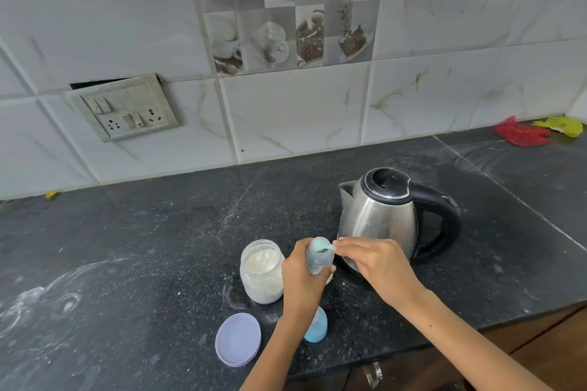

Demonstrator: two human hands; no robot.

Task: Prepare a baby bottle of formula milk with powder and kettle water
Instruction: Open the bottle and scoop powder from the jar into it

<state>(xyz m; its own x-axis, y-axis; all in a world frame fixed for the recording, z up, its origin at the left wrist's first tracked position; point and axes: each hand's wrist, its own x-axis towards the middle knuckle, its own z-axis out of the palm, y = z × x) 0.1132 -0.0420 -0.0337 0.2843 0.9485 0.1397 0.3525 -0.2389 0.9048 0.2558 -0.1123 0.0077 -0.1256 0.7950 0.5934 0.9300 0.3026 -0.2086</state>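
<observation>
My left hand (300,276) grips an open, clear baby bottle (318,255) held a little tilted above the black counter. My right hand (371,260) pinches a small scoop (327,248) whose bowl sits over the bottle's mouth. Just left of the bottle stands an open glass jar of white powder (262,271). A steel kettle (379,216) with a black lid and handle stands right behind my right hand. The bottle's blue cap (316,325) rests on the counter under my left forearm, partly hidden.
The jar's lilac lid (238,339) lies flat near the counter's front edge. Powder smears mark the black counter (143,247) at left. A switch and socket panel (127,108) sits on the tiled wall. Red and yellow cloths (540,130) lie far right.
</observation>
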